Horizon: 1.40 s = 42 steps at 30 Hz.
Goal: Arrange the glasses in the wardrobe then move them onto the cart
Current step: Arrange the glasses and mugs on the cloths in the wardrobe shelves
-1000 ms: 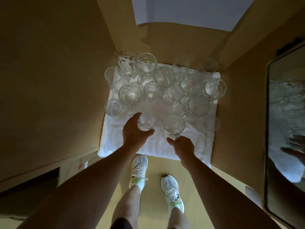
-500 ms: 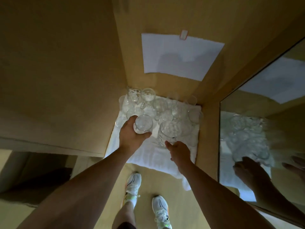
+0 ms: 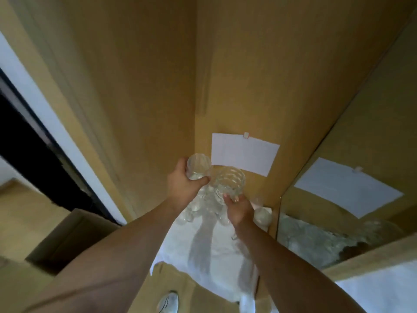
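Note:
My left hand (image 3: 183, 185) grips a small clear tumbler (image 3: 198, 166), lifted well above the wardrobe floor. Beside it, my right hand (image 3: 239, 206) holds a larger faceted glass mug (image 3: 229, 183) by its base, fingers curled under it. The two glasses are almost touching in the air. Below them several more clear glasses (image 3: 195, 206) stand on a white towel (image 3: 209, 251) at the back of the wardrobe, partly hidden by my hands and forearms. No cart is in view.
Wooden wardrobe walls (image 3: 135, 91) close in on the left and back. A white paper sheet (image 3: 243, 152) hangs on the back wall. A mirror (image 3: 343, 213) lines the right side. A cardboard box (image 3: 67, 240) sits at lower left, my shoe (image 3: 168, 302) below.
Both hands have lifted their glasses off the towel and raised them. The view has tilted upward, so the towel and remaining glasses now sit lower in the frame.

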Available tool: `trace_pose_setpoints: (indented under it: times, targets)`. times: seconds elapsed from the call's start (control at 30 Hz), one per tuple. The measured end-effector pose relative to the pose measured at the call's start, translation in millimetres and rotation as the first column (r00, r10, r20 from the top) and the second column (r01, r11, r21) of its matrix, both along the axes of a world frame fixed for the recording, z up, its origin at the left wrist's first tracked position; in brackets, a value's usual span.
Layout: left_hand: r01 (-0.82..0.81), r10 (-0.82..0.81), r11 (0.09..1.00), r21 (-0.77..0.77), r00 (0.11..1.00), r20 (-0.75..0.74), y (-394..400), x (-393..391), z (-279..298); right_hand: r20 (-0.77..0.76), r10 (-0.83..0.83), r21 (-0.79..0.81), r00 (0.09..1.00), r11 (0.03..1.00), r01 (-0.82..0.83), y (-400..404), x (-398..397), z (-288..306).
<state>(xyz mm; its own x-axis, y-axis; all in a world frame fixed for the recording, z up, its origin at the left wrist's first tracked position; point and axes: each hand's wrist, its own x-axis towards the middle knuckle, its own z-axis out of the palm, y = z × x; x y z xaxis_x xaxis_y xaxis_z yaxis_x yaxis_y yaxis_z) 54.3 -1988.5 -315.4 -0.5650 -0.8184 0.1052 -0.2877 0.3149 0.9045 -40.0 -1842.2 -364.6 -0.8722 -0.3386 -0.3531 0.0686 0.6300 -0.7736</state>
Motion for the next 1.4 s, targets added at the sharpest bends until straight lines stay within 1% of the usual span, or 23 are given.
trace_pose_setpoints:
  times: [0.07, 0.13, 0.27, 0.43, 0.6, 0.73, 0.87, 1.0, 1.17, 1.4]
  targets:
    - [-0.035, 0.035, 0.999, -0.027, 0.999, -0.019, 6, 13, 24, -0.016, -0.027, -0.042, 1.0, 0.999, 0.027, -1, 6, 23]
    - [-0.064, 0.062, 0.997, -0.049, 0.997, -0.034, 10, 26, 46, -0.053, -0.002, -0.036, 0.999, 0.999, 0.0, -3, 11, 45]
    - [-0.097, 0.09, 0.992, -0.082, 0.992, -0.084, 10, 50, 86, -0.111, 0.058, -0.075, 0.992, 0.995, -0.066, -9, 21, 86]
    - [-0.092, 0.079, 0.99, -0.106, 0.989, -0.128, 1, 71, 128, -0.24, 0.118, -0.019, 0.964, 0.992, -0.126, -16, 37, 131]
    - [-0.063, 0.037, 0.992, -0.109, 0.974, -0.222, -8, 100, 155, -0.32, 0.116, -0.03, 0.94, 0.991, -0.132, -19, 67, 169]
    - [-0.048, 0.025, 0.995, -0.083, 0.966, -0.258, -12, 130, 169, -0.345, 0.066, -0.098, 0.936, 0.99, -0.106, -21, 99, 192]
    - [-0.028, 0.001, 0.996, -0.085, 0.953, -0.302, -16, 158, 182, -0.356, 0.003, -0.128, 0.935, 0.99, -0.052, -16, 132, 210]
    - [-0.01, -0.023, 0.995, -0.101, 0.945, -0.326, -16, 185, 193, -0.356, -0.066, -0.192, 0.932, 0.981, -0.004, -5, 163, 220]
    - [0.058, -0.084, 0.995, -0.082, 0.93, -0.358, -8, 207, 197, -0.369, -0.148, -0.223, 0.917, 0.972, 0.067, 14, 198, 229]
    - [0.152, -0.165, 0.986, -0.066, 0.903, -0.397, 18, 223, 203, -0.379, -0.2, -0.222, 0.904, 0.968, 0.121, 47, 223, 235]
